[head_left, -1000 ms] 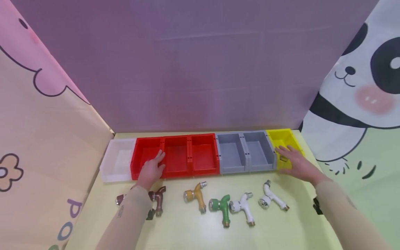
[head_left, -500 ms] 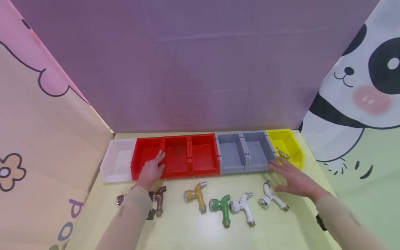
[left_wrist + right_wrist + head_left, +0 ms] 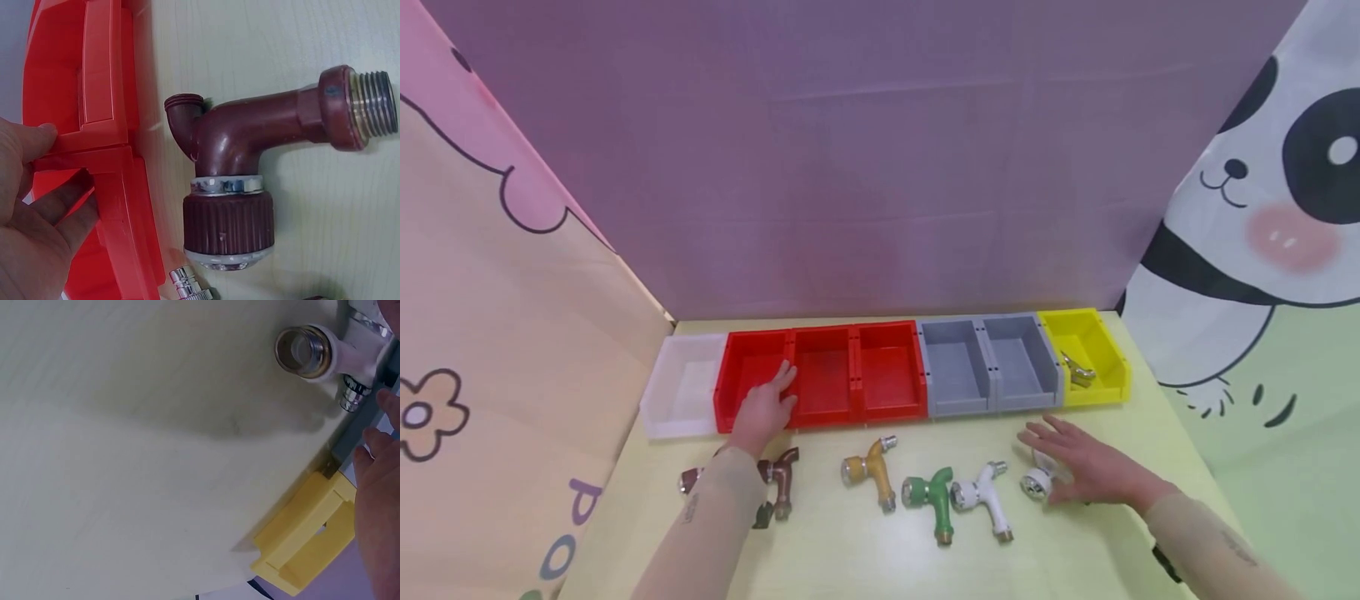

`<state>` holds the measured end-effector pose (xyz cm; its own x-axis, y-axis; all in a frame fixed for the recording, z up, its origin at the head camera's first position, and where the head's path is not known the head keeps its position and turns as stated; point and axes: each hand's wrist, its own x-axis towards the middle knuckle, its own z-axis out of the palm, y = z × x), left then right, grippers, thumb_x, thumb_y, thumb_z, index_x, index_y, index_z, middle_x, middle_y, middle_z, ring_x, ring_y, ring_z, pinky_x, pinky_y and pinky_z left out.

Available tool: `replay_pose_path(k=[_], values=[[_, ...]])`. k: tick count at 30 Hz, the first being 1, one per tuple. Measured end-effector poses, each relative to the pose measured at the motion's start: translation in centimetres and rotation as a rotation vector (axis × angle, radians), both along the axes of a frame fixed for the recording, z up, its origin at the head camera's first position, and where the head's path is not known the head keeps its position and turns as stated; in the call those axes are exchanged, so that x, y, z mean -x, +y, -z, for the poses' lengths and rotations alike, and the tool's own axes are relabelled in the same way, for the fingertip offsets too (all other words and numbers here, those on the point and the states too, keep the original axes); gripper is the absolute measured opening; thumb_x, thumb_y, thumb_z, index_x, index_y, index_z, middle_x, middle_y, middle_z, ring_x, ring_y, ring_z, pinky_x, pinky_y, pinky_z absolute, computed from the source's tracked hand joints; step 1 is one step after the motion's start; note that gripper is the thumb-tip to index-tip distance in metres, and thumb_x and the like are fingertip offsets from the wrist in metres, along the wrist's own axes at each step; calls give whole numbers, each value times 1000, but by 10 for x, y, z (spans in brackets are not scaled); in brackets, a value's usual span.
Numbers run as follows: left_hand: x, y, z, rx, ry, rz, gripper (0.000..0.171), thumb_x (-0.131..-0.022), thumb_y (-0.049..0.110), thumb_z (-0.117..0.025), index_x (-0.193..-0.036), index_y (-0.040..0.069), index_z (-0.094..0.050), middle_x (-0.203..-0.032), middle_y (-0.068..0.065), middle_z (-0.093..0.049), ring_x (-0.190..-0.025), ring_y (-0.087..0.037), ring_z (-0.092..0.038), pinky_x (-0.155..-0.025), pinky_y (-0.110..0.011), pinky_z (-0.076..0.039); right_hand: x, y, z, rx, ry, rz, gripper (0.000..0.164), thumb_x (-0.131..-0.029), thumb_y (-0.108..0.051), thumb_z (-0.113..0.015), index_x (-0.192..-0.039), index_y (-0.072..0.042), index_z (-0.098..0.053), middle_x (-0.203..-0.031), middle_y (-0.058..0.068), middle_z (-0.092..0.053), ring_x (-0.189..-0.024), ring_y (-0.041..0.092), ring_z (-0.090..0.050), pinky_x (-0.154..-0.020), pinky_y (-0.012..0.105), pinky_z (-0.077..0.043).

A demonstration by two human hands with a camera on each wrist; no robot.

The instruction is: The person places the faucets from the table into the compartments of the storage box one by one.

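My left hand (image 3: 763,408) rests over the adjoining walls of two red bins. In the left wrist view its thumb lies on one side of these walls, its extended fingers on the other. A maroon tap (image 3: 231,137) with a ribbed knob and threaded end lies beside that hand. My right hand (image 3: 1086,462) is over a white tap (image 3: 1035,483), fingers spread and loosely bent, covering most of its body. In the right wrist view the fingers (image 3: 375,450) are apart from this white tap (image 3: 340,359).
A bin row spans the back: white (image 3: 685,383), red (image 3: 822,379), grey (image 3: 1018,362) and yellow (image 3: 1105,367). A small silver tap (image 3: 1078,372) lies in the yellow one. In front lie mustard (image 3: 868,473), green (image 3: 936,500) and white (image 3: 985,497) taps. Printed fabric flanks both sides.
My right hand has moved from the yellow bin toward me and slightly left, over the white tap. The silver tap in the yellow bin is now uncovered. My left hand has stayed still.
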<state>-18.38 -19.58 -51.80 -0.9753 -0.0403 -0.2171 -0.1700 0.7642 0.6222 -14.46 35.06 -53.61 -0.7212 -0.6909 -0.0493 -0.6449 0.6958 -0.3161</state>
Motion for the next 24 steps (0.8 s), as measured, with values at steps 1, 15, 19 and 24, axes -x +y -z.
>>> replay_pose_path(k=[1,15,19,24], values=[[0,0,0,0,-1,0,72,-99,21,-69,-161,21,-33,-167,-3,-31,-54,-21,-53,-61,-27,-51,-1,0,1,5,11,-14,97,-76,-61,-80,-156,-17,-45,-157,17,-45,-142,52,-35,-110,66,-33],[3,-1,1,-4,-20,-6,73,-99,22,-70,-162,23,-32,-164,-5,-37,-57,-21,-54,-61,-27,-52,-1,6,21,48,176,-109,88,-77,-59,-80,-146,-8,-56,-149,19,-53,-133,48,-49,-121,34,-22],[3,-1,1,-13,-23,-10,73,-99,23,-70,-162,24,-32,-163,-5,-38,-57,-21,-55,-62,-28,-52,-1,4,21,62,158,-113,86,-79,-57,-80,-144,-6,-57,-148,22,-53,-131,52,-49,-118,11,5],[3,-1,1,-8,-23,-10,73,-99,22,-69,-161,23,-32,-164,-5,-38,-57,-21,-54,-61,-27,-52,-2,1,20,45,117,-77,87,-78,-61,-78,-144,-8,-57,-149,21,-52,-133,52,-48,-122,21,1]])
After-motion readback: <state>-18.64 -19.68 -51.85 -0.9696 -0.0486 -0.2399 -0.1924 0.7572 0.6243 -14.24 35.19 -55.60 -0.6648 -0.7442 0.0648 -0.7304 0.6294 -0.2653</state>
